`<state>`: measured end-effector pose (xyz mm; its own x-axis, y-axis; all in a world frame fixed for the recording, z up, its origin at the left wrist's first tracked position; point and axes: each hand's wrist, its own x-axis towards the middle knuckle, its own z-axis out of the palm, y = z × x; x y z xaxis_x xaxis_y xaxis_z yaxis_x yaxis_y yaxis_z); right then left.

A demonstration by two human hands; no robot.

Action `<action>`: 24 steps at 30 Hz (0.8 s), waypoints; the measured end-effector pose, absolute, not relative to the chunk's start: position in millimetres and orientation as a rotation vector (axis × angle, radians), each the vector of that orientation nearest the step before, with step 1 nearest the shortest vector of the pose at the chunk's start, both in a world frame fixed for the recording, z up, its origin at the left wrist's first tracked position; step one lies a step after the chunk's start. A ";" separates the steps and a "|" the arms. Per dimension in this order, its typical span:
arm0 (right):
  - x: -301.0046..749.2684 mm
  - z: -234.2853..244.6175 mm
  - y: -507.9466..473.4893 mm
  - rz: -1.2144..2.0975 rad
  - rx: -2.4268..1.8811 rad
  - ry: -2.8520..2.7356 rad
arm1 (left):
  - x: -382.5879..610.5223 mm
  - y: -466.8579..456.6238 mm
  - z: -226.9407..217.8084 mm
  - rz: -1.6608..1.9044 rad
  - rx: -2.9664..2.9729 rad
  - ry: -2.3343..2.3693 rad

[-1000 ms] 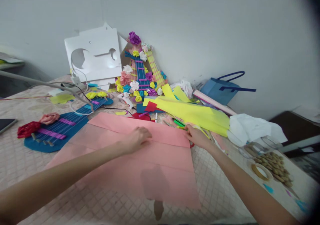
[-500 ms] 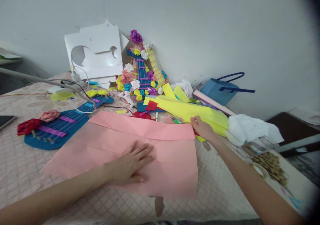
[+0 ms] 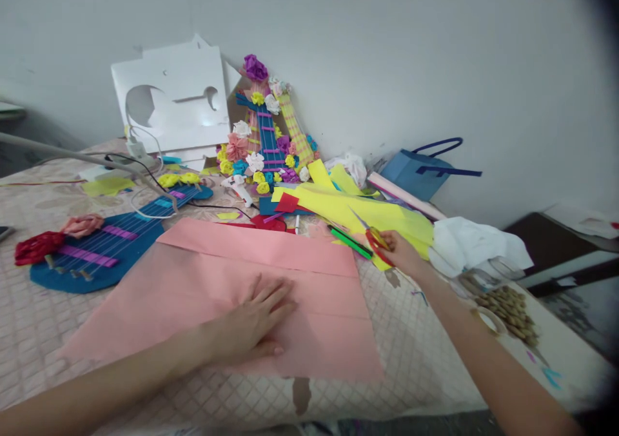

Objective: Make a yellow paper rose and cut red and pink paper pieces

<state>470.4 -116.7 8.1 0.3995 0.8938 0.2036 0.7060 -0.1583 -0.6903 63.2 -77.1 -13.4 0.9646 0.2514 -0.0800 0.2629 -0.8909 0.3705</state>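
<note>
My left hand (image 3: 264, 317) lies flat with fingers spread on a wide pink sheet (image 3: 309, 297) that looks like thin paper. The sheet's far edge is folded over into a strip (image 3: 261, 246). Beyond its far right corner, my right hand (image 3: 399, 252) is closed on the handles of a pair of scissors (image 3: 374, 237), whose blades point up and left over yellow paper (image 3: 387, 217). A green utility knife (image 3: 351, 241) lies just left of the scissors.
On the left lies a blue paper guitar (image 3: 111, 246) with paper flowers. Decorated guitars (image 3: 268, 133) lean on the wall beside a white cut-out board (image 3: 169, 100). A glue gun (image 3: 236, 188) lies behind the sheet. At right are a white cloth-like bundle (image 3: 478, 246) and peanuts (image 3: 512, 310).
My right hand has left the sheet's far right corner and picked up the scissors just to the right. The green knife shows more fully. My left hand stays flat on the sheet.
</note>
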 end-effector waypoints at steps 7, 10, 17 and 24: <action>439.1 -32.5 -101.9 0.091 -2.017 -1.537 | 66.5 -85.4 -17.8 0.072 2.756 0.338; 438.1 -37.3 -91.5 -0.016 -2.032 -1.587 | 71.7 -88.9 -19.2 0.061 2.741 0.315; 447.4 -39.4 -71.0 -0.191 -2.053 -1.648 | 89.5 -99.1 -15.7 -0.063 2.764 0.395; 457.3 -42.3 -53.6 -0.216 -2.055 -1.634 | 101.9 -109.8 -30.6 0.105 2.758 0.454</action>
